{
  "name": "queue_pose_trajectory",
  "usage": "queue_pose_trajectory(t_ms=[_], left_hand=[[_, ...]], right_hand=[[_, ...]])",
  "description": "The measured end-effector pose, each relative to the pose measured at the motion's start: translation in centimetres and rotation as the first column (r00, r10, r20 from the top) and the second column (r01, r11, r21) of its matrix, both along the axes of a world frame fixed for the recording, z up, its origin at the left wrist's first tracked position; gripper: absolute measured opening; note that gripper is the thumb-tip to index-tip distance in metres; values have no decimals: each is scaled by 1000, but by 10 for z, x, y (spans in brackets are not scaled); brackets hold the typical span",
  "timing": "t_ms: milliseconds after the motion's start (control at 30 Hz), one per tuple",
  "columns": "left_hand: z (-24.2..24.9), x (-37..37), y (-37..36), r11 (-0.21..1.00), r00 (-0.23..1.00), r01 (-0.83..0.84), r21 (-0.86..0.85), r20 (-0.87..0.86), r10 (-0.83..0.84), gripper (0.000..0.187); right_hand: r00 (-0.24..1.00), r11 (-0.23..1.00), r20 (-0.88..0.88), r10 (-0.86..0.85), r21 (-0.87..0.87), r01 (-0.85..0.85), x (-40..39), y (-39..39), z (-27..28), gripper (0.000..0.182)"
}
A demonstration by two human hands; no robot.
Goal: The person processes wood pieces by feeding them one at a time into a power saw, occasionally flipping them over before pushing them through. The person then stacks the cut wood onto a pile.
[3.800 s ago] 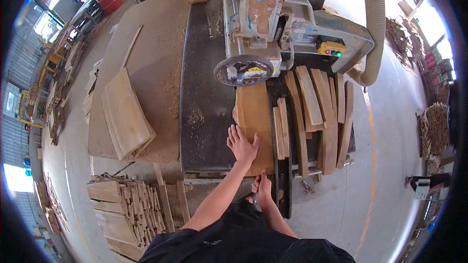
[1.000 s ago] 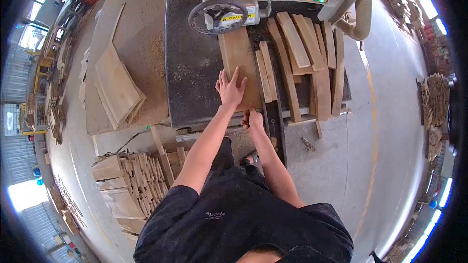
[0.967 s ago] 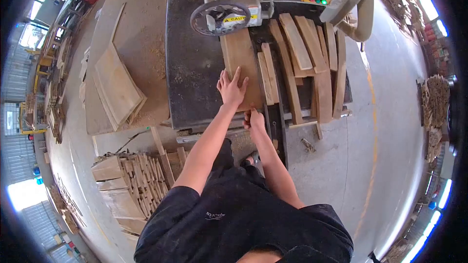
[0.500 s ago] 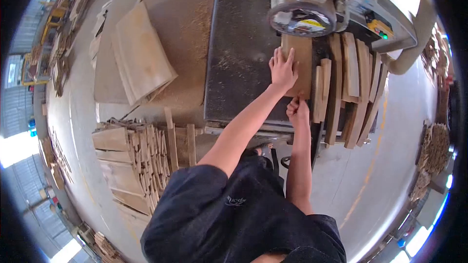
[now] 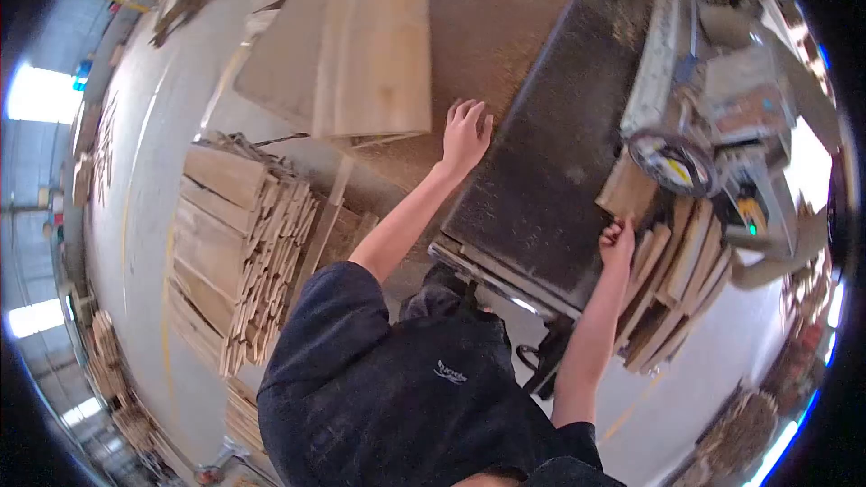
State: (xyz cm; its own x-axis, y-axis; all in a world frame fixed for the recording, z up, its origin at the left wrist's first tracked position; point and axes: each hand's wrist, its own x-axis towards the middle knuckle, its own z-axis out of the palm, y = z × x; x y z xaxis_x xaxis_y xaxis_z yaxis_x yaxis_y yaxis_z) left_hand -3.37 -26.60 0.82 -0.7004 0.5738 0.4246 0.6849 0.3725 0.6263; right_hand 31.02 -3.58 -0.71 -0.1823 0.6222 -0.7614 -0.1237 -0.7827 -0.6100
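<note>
My right hand (image 5: 617, 240) pinches the near end of a short wooden board (image 5: 629, 186) lying on the black machine table (image 5: 550, 162). The board's far end reaches under the round, clear disc-shaped guard (image 5: 672, 162) of the saw. My left hand (image 5: 468, 135) is empty, its fingers apart, above the brown sawdust-strewn surface near the black table's left edge. Beyond it, to the left, rests a stack of wide, pale wooden boards (image 5: 377, 54). Several narrow wood strips (image 5: 681, 257) lie side by side just right of my right hand.
A tall pile of planks (image 5: 216, 225) stands on the floor at the left. The saw's metal housing (image 5: 749, 90) and a thick hose (image 5: 767, 272) occupy the right side. The black table's metal front edge (image 5: 505, 284) runs close to my body.
My left hand has come off the short board and moved left. My right hand still grips the board's near end. The view has turned to the left.
</note>
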Motion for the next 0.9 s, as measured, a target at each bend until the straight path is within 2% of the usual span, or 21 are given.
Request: queue_pose_trajectory(t_ms=[33,67,133,200,267,300,367,400,467,533,600,633,667,733,767,800,833,867,900], left_hand=[[17,-11,-11,977,998,-31,210,57,20,37],[34,-20,-25,968,993,-9,252,-108,37,34],[78,-45,-59,986,923,-160,48,-347,166,37],[73,-92,-85,849,760,-528,-1,-448,472,42],[61,-129,-109,580,630,-775,-251,-239,739,48],[45,-138,-118,580,633,-772,-262,-230,739,48],[13,-147,-135,669,688,-725,-164,-226,690,50],[7,-142,-138,685,706,-708,-171,-217,674,50],[0,-120,-137,691,683,-715,-107,-319,657,52],[14,-86,-137,729,711,-684,-25,-249,658,52],[10,-57,-141,713,716,-697,76,18,698,64],[-2,-50,-139,650,651,-759,40,8,759,71],[-10,-47,-139,583,583,-813,4,-11,813,78],[-1,-43,-136,630,609,-777,-8,247,754,78],[-3,-49,-129,646,628,-763,16,249,737,78],[-11,-53,-125,572,535,-813,106,525,662,73],[-11,-52,-124,474,416,-866,159,755,507,69],[-11,-50,-124,478,431,-861,175,751,501,69],[-7,-48,-123,447,384,-882,151,781,493,69]], right_hand=[[1000,1000,21,-2,-2,3,-5,6,2,45],[999,1000,34,-14,2,14,-12,14,1,45],[997,999,67,-30,15,29,-15,24,-5,46],[995,1000,103,-2,5,1,-23,23,5,46],[985,998,161,55,12,-57,-24,24,8,47],[983,998,175,55,11,-58,-23,24,4,47],[941,961,299,158,171,-216,-21,17,-7,45],[949,950,280,143,232,-211,-20,11,-12,43],[963,918,243,113,346,-195,-18,-4,-9,36],[968,884,227,108,424,-199,-13,-19,-11,32],[969,848,235,80,495,-190,-13,-37,-9,37],[972,871,220,82,459,-177,-9,-46,-5,25],[986,874,165,13,477,-92,-11,-62,3,25],[974,882,224,27,454,-129,-6,-82,6,25],[973,863,225,43,482,-150,-2,-89,0,25],[973,858,225,40,492,-149,2,-98,-1,26],[977,858,213,29,496,-134,7,-109,-1,26],[974,838,217,62,519,-169,11,-117,-1,27],[971,812,220,96,546,-204,13,-122,1,27]])
